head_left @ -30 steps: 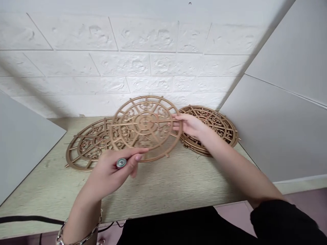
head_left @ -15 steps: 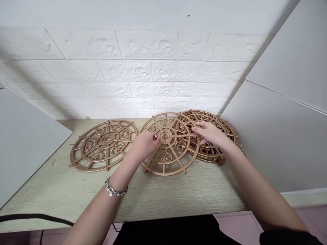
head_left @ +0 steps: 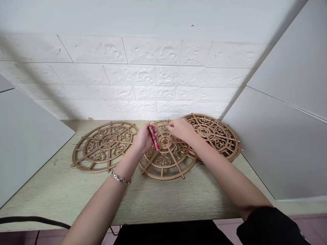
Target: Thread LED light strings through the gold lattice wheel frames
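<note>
My left hand (head_left: 146, 139) is closed around slim red batteries (head_left: 153, 137), which lie lengthwise across its fingers. It hovers over the left side of the middle gold openwork disc (head_left: 163, 177). My right hand (head_left: 180, 128) is above the same disc's far part, palm down. Its fingertips are pinched together at one of the thin dark wires (head_left: 165, 133) rising from the disc's centre. The hand hides part of the disc's upper right, and the exact grip is hard to see.
Another gold disc (head_left: 110, 163) lies to the left with thin wires on it. A stack of similar discs (head_left: 231, 146) sits at the right, partly under the middle one. White panels (head_left: 281, 146) flank the table (head_left: 163, 204), and a brick-patterned wall (head_left: 143, 92) stands behind. A black cable (head_left: 35, 219) crosses the near left edge.
My right hand has left the middle disc's right rim and moved left to the upright wires. My left hand has lifted from the disc's centre and turned, showing the red batteries.
</note>
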Action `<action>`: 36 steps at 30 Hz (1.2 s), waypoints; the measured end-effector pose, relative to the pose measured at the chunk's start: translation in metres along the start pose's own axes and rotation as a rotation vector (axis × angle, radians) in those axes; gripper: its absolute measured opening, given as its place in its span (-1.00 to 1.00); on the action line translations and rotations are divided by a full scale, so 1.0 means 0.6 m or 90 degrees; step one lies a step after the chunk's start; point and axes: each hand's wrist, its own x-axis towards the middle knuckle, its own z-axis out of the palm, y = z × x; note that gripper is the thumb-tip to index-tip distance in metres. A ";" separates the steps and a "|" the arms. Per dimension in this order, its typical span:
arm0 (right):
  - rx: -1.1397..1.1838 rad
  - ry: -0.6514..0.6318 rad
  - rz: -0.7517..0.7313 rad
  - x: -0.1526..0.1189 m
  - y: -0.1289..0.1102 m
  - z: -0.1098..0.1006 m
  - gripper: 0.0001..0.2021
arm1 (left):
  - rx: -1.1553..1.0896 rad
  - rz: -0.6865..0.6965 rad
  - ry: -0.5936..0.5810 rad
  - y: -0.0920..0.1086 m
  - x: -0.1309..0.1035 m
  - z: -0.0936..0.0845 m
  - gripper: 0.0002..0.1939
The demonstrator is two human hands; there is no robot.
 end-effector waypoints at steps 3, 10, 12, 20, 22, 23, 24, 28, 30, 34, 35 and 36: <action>-0.031 -0.003 0.014 0.027 -0.024 0.034 -0.71 | -0.084 -0.019 0.017 -0.002 0.022 -0.003 -0.64; 0.171 0.012 -0.005 0.048 -0.013 0.051 -0.80 | -0.108 -0.032 0.003 -0.011 0.012 -0.032 -0.64; 0.336 0.042 -0.037 0.046 -0.007 0.040 -0.76 | -0.103 -0.040 -0.017 -0.008 0.005 -0.036 -0.63; 0.895 0.056 -0.116 0.017 -0.003 0.000 -0.66 | -0.078 -0.071 -0.166 0.003 -0.021 -0.025 -0.56; 0.848 0.059 -0.102 0.010 -0.001 0.009 -0.63 | -0.071 -0.076 -0.186 0.002 -0.024 -0.024 -0.54; 0.818 0.059 -0.088 0.008 0.001 0.015 -0.63 | -0.068 -0.080 -0.196 0.001 -0.025 -0.024 -0.53; 0.788 0.056 -0.074 0.006 0.002 0.021 -0.64 | -0.064 -0.085 -0.206 0.001 -0.025 -0.024 -0.53; 0.700 0.019 -0.072 -0.001 0.003 0.034 -0.68 | -0.024 -0.081 -0.225 -0.001 -0.029 -0.025 -0.49; 0.673 -0.005 -0.128 -0.006 0.001 0.032 -0.76 | 0.014 -0.069 -0.230 -0.003 -0.030 -0.024 -0.46; 0.517 0.017 -0.248 -0.022 -0.005 0.019 -0.83 | 0.101 0.007 -0.236 -0.011 -0.031 -0.023 -0.54; 0.449 0.040 -0.265 -0.027 -0.006 0.015 -0.82 | 0.120 0.037 -0.231 -0.013 -0.030 -0.023 -0.59; 0.380 0.063 -0.279 -0.031 -0.007 0.012 -0.81 | 0.135 0.066 -0.223 -0.015 -0.028 -0.024 -0.64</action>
